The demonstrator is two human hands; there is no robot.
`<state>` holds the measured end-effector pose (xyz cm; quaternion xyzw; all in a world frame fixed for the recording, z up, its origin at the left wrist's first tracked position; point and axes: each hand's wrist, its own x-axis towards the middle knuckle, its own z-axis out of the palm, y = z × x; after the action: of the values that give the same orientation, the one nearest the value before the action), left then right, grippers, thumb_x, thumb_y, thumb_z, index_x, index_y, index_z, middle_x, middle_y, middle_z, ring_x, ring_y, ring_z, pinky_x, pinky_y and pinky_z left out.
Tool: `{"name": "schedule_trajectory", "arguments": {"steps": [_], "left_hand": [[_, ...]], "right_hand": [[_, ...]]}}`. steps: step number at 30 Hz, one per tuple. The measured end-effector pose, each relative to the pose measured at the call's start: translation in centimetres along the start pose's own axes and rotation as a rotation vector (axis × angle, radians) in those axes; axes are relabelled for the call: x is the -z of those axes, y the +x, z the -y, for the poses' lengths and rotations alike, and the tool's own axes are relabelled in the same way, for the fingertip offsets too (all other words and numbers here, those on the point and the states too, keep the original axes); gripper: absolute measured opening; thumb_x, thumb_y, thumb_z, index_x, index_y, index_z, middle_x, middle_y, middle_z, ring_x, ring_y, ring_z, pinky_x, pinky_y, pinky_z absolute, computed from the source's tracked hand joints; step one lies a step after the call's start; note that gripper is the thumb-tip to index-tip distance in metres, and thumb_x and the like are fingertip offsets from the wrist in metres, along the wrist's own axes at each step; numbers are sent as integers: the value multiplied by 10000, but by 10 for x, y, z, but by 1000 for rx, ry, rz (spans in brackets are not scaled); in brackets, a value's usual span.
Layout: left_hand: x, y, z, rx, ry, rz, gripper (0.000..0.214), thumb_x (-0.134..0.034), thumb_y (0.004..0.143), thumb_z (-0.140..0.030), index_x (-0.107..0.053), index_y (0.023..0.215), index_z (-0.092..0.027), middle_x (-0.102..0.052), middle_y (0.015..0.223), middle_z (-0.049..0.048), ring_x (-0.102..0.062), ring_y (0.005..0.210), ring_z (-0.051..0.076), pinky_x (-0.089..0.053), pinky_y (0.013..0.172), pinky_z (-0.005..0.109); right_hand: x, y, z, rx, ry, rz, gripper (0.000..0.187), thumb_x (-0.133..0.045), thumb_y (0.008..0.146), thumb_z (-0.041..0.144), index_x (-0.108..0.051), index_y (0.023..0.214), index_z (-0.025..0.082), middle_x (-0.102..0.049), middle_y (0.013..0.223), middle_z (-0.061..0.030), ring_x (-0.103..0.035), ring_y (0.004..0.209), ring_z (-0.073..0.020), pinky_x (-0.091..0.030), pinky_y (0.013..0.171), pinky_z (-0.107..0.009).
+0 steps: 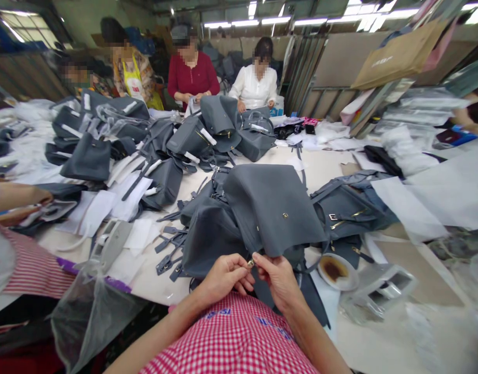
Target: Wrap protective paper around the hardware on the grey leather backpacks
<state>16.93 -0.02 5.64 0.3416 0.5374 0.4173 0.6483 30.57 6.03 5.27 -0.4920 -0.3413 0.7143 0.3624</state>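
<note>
Close to my body, both hands meet at the lower edge of a dark grey bag (272,208). My left hand (229,275) is closed, with thumb and forefinger pinching a small gold metal clasp (250,264). From the other side my right hand (273,278) pinches at the same clasp, its fingers against the bag's edge. The bag's wide flap lies toward me and carries a small round gold fitting (285,215). Another grey bag (211,239) slumps just left of it. Exactly how the clasp joins the bag is hidden by my fingers.
Grey straps with tags (171,254) lie at left. A dish of brown liquid (337,272) and a tape dispenser (379,291) stand at right. A buckled grey bag (347,208) lies behind them. Bags are heaped (133,124) further back. Co-workers stand across the table; another's arms (23,202) reach in at left.
</note>
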Motion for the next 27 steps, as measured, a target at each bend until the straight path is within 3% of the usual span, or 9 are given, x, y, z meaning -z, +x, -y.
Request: {"name": "schedule_trajectory", "arguments": {"steps": [5, 9, 12, 15, 18, 27], "left_hand": [[-1, -7, -10, -169, 352, -248, 135, -615, 754, -288, -546, 761, -172, -571, 656, -20, -539, 575, 109, -412, 506, 202], [-6, -9, -17, -230, 642, -332, 244, -694, 737, -321, -513, 647, -184, -517, 575, -38, -471, 552, 108, -353, 522, 221], [-6, -10, -15, -407, 898, -394, 176, -688, 764, -296, -551, 724, -194, -569, 687, -7, -512, 641, 138, -384, 587, 243], [-1, -9, -11, -653, 1162, -311, 50, -583, 860, -240, -611, 865, -199, -615, 851, 43, -547, 775, 172, -411, 667, 269], [3, -7, -8, -782, 1276, -216, 202, -445, 943, -206, -634, 875, -196, -614, 837, 53, -539, 766, 171, -404, 660, 272], [3, 3, -2, -747, 1210, -218, 209, -430, 941, -170, -593, 812, -184, -564, 783, 41, -518, 754, 172, -419, 673, 275]], "right_hand": [[-3, 0, 1, 1, -11, -30, 408, -884, 481, 420, -602, 614, 156, -540, 496, 44, -420, 450, -77, -313, 423, -215], [-5, -1, 0, 28, -25, -30, 407, -871, 488, 434, -571, 565, 169, -508, 460, 52, -399, 437, -77, -308, 431, -225], [-6, 1, -2, 47, -19, -42, 406, -867, 494, 435, -559, 559, 179, -491, 453, 59, -385, 434, -80, -296, 427, -230], [-6, 2, -4, 30, 4, -24, 397, -866, 508, 420, -558, 565, 177, -486, 462, 63, -370, 433, -75, -283, 421, -228], [-7, 2, -3, -2, 17, -20, 397, -874, 499, 408, -565, 570, 169, -485, 472, 64, -363, 439, -70, -271, 417, -219], [-7, 1, 0, -9, 0, -15, 387, -868, 506, 417, -580, 542, 160, -512, 481, 45, -372, 440, -70, -262, 410, -221]]}}
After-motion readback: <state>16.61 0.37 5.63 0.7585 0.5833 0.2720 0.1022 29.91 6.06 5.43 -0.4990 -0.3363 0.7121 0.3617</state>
